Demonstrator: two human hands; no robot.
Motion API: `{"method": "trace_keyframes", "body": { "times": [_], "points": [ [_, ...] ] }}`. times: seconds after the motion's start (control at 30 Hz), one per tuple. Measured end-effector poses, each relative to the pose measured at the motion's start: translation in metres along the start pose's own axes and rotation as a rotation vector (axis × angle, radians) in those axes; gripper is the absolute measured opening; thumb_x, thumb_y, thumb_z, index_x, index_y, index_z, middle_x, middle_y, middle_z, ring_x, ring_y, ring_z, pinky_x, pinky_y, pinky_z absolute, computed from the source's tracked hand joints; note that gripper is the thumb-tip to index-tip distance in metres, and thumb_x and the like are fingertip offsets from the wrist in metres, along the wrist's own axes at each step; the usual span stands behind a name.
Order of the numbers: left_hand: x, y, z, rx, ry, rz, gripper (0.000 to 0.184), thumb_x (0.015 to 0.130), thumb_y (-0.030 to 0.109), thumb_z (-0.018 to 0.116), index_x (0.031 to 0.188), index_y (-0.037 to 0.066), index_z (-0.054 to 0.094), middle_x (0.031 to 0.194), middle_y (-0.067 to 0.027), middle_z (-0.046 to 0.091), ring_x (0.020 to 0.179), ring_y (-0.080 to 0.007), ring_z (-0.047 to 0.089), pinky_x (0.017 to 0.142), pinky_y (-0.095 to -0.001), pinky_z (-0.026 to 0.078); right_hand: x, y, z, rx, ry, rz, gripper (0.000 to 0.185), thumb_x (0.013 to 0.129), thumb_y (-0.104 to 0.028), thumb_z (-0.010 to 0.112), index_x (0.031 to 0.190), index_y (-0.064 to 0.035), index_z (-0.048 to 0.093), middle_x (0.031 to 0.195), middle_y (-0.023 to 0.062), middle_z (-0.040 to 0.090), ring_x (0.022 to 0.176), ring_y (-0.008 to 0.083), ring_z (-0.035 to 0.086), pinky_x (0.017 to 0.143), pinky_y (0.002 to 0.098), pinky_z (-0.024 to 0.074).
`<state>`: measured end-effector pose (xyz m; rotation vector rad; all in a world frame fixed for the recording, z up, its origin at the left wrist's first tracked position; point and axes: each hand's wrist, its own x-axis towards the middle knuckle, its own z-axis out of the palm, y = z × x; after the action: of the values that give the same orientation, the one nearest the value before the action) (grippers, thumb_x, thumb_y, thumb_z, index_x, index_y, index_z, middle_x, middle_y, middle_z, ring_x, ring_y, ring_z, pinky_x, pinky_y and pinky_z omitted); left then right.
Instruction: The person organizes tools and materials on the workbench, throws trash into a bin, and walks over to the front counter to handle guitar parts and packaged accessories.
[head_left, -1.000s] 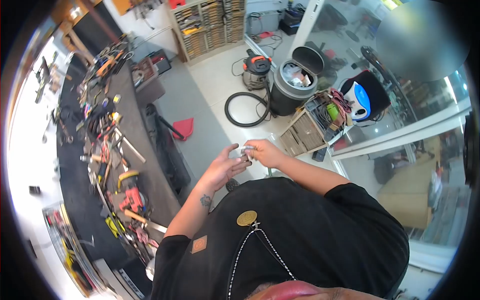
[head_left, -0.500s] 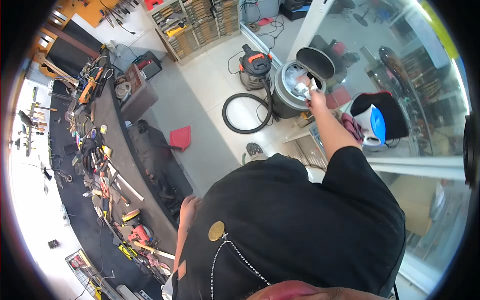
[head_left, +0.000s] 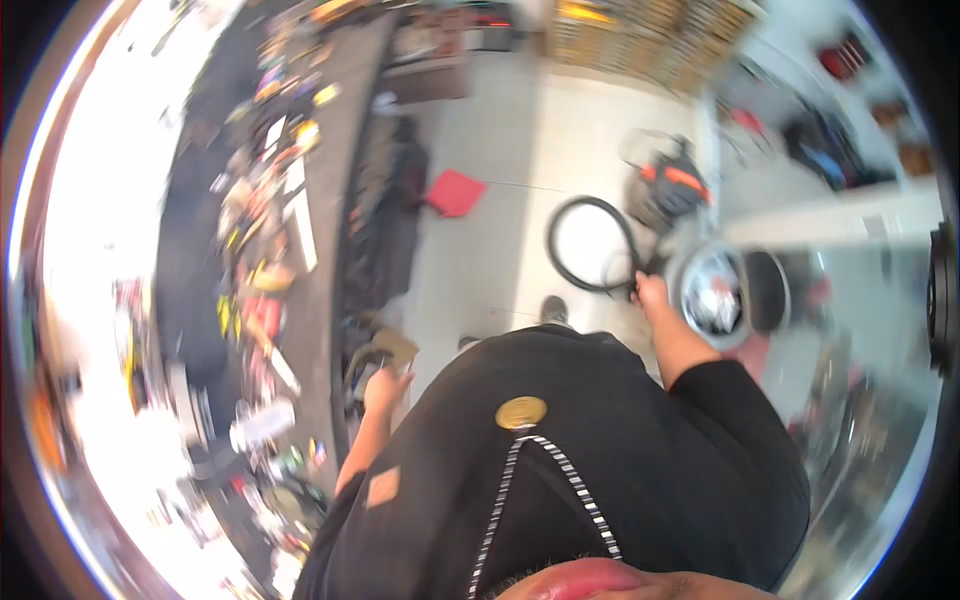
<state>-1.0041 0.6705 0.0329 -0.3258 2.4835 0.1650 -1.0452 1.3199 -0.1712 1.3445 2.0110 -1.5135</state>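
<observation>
The right hand [head_left: 651, 291] is hovering beside the bin [head_left: 684, 302], seemingly mid-reach, the left hand [head_left: 383, 388] well apart; whether fingers are grasping I cannot tell; moving is likely needing clearance.

Black shirt [head_left: 640, 470], gold pendant [head_left: 521, 413], segmented chain [head_left: 577, 482]

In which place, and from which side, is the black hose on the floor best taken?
Probably by the near curve of the black hose, coming from above with the right hand: its loop lies flat, and open floor inside leaves gripping room.
</observation>
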Motion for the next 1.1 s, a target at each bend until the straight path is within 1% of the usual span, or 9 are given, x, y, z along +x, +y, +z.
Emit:
{"method": "trace_keyframes", "body": {
  "times": [0.13,0.23,0.37,0.47,0.63,0.73,0.83,0.97,1.1],
  "points": [
    [-0.002,0.039,-0.005,-0.195,-0.115,0.033,0.051,0.087,0.049,0.072,0.110,0.003,0.075,0.111,-0.0234,0.074,0.109,-0.0393,0.070,0.094,-0.0485,0.055,-0.017,-0.064,0.099,-0.700,-0.342,-0.574,0.032,0.093,-0.029,0.068,0.079,-0.0003,0.071,0.072,0.0150,0.071,0.063,0.0266,0.068,0.061,0.0454,0.0526],
    [-0.017,0.036,-0.004,-0.466,-0.039,0.043,0.046,0.089,0.043,0.073,0.115,0.005,0.074,0.114,-0.0196,0.074,0.109,-0.0356,0.070,0.094,-0.0445,0.055,-0.080,-0.147,0.141,-0.997,-0.591,-0.678,0.042,0.093,-0.038,0.063,0.093,0.0021,0.073,0.100,0.0281,0.071,0.098,0.0449,0.067,0.090,0.0504,0.0525],
    [-0.044,-0.004,0.039,-0.580,0.034,-0.086,0.043,0.090,0.039,0.074,0.116,0.005,0.073,0.116,-0.0170,0.075,0.109,-0.0340,0.071,0.093,-0.0431,0.055,-0.067,-0.166,0.188,-1.050,-0.496,-1.074,0.039,0.087,-0.038,0.071,0.082,0.0009,0.070,0.085,0.0226,0.073,0.094,0.0399,0.071,0.084,0.0470,0.0554],
    [-0.073,-0.067,0.117,-0.657,0.004,-0.226,0.046,0.089,0.042,0.072,0.116,0.005,0.073,0.113,-0.0210,0.074,0.110,-0.0372,0.069,0.095,-0.0460,0.054,-0.062,-0.195,0.210,-1.297,-0.706,-0.816,0.032,0.084,-0.029,0.072,0.073,0.0008,0.070,0.075,0.0190,0.074,0.078,0.0368,0.073,0.074,0.0440,0.0573],
    [-0.165,-0.151,0.195,-0.623,-0.311,-0.543,0.055,0.086,0.046,0.074,0.121,0.003,0.073,0.115,-0.0196,0.075,0.109,-0.0362,0.071,0.095,-0.0464,0.055,0.004,-0.153,0.250,-1.154,-0.431,-0.890,0.032,0.084,-0.024,0.069,0.065,0.0010,0.067,0.065,0.0168,0.070,0.056,0.0236,0.068,0.053,0.0398,0.0538],
    [-0.188,-0.200,0.248,-0.640,-0.421,-0.632,0.053,0.085,0.047,0.073,0.116,0.003,0.076,0.108,-0.0196,0.076,0.102,-0.0352,0.073,0.091,-0.0454,0.057,-0.086,-0.187,0.268,-0.745,-0.580,-0.445,0.025,0.086,-0.023,0.071,0.080,0.0005,0.067,0.067,0.0137,0.068,0.057,0.0215,0.067,0.046,0.0381,0.0506],
    [-0.179,-0.237,0.261,-0.639,-0.370,-0.512,0.046,0.084,0.044,0.074,0.096,0.000,0.079,0.100,-0.0195,0.077,0.097,-0.0354,0.074,0.091,-0.0433,0.057,-0.094,-0.194,0.312,-0.852,-0.473,-0.621,0.025,0.089,-0.025,0.071,0.088,0.0001,0.065,0.069,0.0121,0.067,0.058,0.0201,0.066,0.046,0.0368,0.0497],
    [-0.148,-0.255,0.236,-1.039,0.055,-0.746,0.040,0.086,0.036,0.074,0.102,-0.001,0.077,0.105,-0.0207,0.076,0.104,-0.0362,0.072,0.094,-0.0442,0.055,-0.125,-0.238,0.411,-1.003,-0.674,-0.825,0.027,0.091,-0.025,0.071,0.087,0.0005,0.064,0.068,0.0103,0.067,0.060,0.0192,0.066,0.051,0.0353,0.0509],
    [-0.113,-0.248,0.175,-1.126,0.163,-0.737,0.039,0.087,0.031,0.076,0.110,0.000,0.074,0.109,-0.0213,0.075,0.108,-0.0352,0.071,0.095,-0.0432,0.055,-0.200,-0.259,0.538,-1.080,-0.831,-1.231,0.029,0.091,-0.030,0.070,0.089,-0.0011,0.067,0.070,0.0119,0.070,0.063,0.0217,0.068,0.060,0.0396,0.0529]
  ]
}}
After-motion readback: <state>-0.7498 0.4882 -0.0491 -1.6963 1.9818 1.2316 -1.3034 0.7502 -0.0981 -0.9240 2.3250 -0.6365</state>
